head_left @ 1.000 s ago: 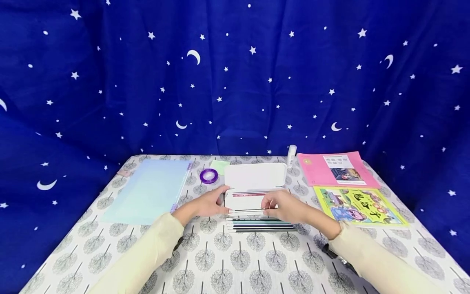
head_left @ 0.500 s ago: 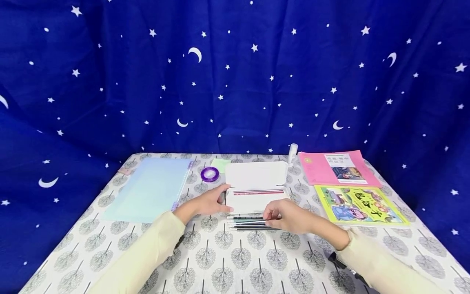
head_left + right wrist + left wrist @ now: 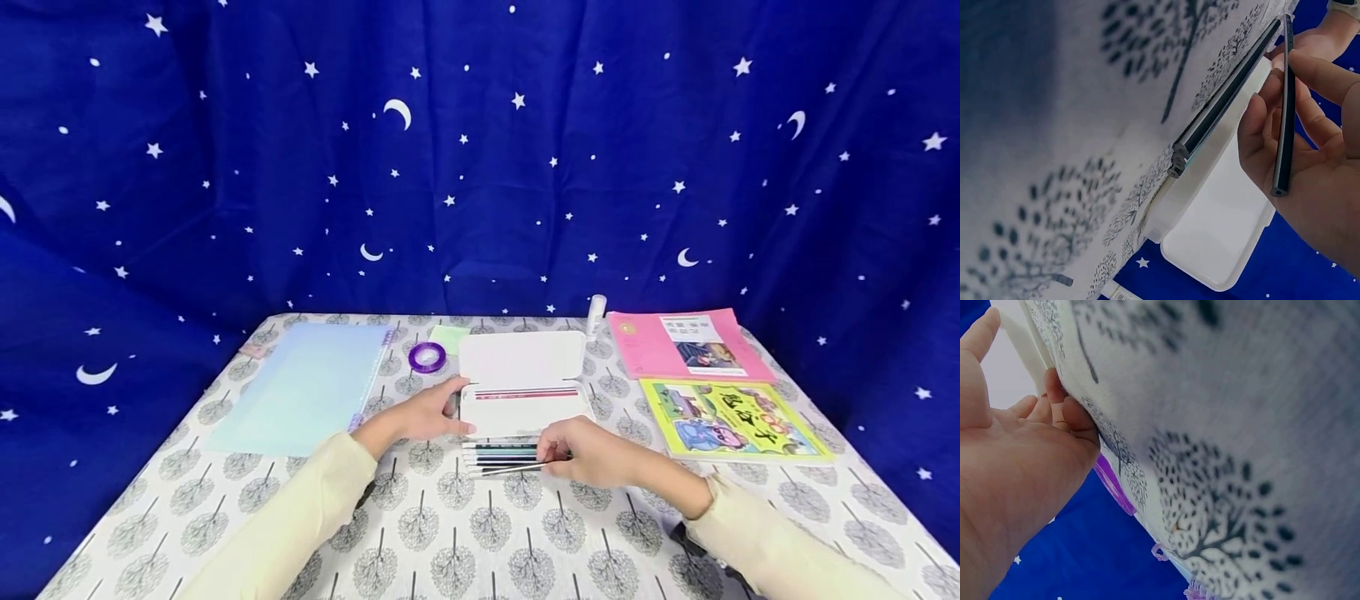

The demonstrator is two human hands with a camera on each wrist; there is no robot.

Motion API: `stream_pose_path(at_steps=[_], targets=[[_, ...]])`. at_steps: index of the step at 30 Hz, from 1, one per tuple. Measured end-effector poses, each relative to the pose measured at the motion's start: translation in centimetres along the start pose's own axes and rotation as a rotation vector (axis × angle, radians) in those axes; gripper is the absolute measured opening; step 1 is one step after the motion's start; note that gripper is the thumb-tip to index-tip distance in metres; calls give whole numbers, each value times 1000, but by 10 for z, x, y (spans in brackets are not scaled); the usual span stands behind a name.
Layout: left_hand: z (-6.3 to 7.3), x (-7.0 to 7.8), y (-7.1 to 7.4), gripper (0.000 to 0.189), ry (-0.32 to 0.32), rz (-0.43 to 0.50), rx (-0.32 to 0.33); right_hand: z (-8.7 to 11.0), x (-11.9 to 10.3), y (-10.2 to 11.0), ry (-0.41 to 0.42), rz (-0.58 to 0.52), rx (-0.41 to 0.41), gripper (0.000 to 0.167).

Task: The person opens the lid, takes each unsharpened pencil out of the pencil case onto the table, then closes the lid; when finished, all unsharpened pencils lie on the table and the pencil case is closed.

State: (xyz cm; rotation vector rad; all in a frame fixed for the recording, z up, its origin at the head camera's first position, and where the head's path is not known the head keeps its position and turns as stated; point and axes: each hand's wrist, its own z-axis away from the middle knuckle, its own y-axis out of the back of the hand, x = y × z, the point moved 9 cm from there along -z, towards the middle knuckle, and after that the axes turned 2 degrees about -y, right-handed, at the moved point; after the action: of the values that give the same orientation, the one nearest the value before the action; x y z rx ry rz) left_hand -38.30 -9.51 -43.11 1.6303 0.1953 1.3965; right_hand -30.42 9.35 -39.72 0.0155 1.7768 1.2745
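A white pencil case [image 3: 517, 416] lies with its lid [image 3: 521, 357] raised; red and dark pencils [image 3: 527, 392] lie along the back of its tray. My left hand [image 3: 427, 413] holds the case's left end, thumb at the front corner and fingers near the hinge. Between thumb and fingers, my right hand [image 3: 588, 450] pinches a dark striped pencil [image 3: 1284, 119], just in front of the case. Below that hand, several dark and green pencils [image 3: 498, 454] form a row on the cloth; their right ends are behind the hand in the head view.
A purple tape roll [image 3: 427, 357] and green sticky notes [image 3: 450, 337] lie left of the lid. Farther left is a pale blue notebook [image 3: 303, 387]. A white glue stick [image 3: 596, 317] stands behind, with a pink folder [image 3: 645, 346] and a yellow picture book [image 3: 738, 421] at right.
My right hand has moved from over the tray toward me, bringing the dark pencil out to the near side of the row. My left hand stays at the case's left end.
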Motion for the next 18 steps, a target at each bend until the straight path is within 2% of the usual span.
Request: stream_pose_path(at_steps=[7,18], targets=[[1,0,0,91,-3,-4,0,-3,0,-5,-9,-13,-20,12],[1,1,1,91,2,1,-9,-7,0,-7,-34,65,-35,10]])
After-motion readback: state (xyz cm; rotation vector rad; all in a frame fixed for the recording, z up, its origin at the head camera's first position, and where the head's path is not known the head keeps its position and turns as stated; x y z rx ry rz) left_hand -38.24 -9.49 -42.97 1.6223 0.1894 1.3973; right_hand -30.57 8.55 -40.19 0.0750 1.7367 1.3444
